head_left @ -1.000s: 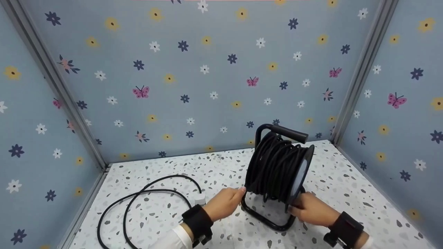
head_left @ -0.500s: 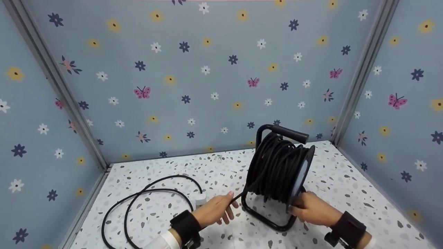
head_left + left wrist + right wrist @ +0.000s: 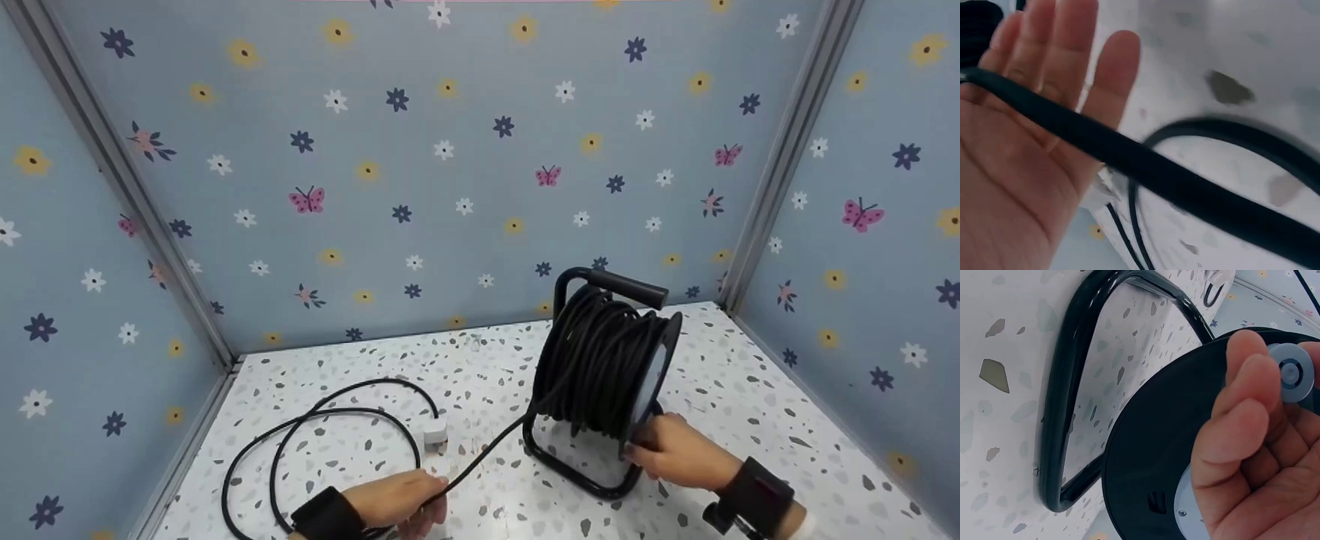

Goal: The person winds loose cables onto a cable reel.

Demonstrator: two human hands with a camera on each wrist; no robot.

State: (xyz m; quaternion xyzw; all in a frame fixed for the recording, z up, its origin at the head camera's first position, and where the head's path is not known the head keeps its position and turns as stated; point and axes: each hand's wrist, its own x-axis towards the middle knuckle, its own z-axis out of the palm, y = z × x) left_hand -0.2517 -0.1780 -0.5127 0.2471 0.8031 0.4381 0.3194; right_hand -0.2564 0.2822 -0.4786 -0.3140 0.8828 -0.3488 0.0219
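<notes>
A black cable reel (image 3: 600, 360) stands on the speckled floor in the head view, wound with black cable. From its drum a length of cable (image 3: 487, 448) slants down to my left hand (image 3: 394, 499), which pinches it near the thumb. Seen from the left wrist, that cable (image 3: 1174, 183) crosses the palm, the other fingers fairly straight and the thumb out of sight. My right hand (image 3: 679, 454) is at the reel's right side. In the right wrist view its curled fingers hold a round grey knob (image 3: 1292, 374) on the black disc (image 3: 1151, 427).
Loose cable loops (image 3: 307, 416) lie on the floor at left, one end running to a white plug (image 3: 435, 431). The reel has a tubular black frame (image 3: 577, 476) and a top handle (image 3: 628, 289). Flowered panels (image 3: 450, 187) wall in the back and both sides.
My left hand has moved from the reel's lower left side down and leftward, with more cable stretched between hand and drum. The right hand and reel have hardly moved.
</notes>
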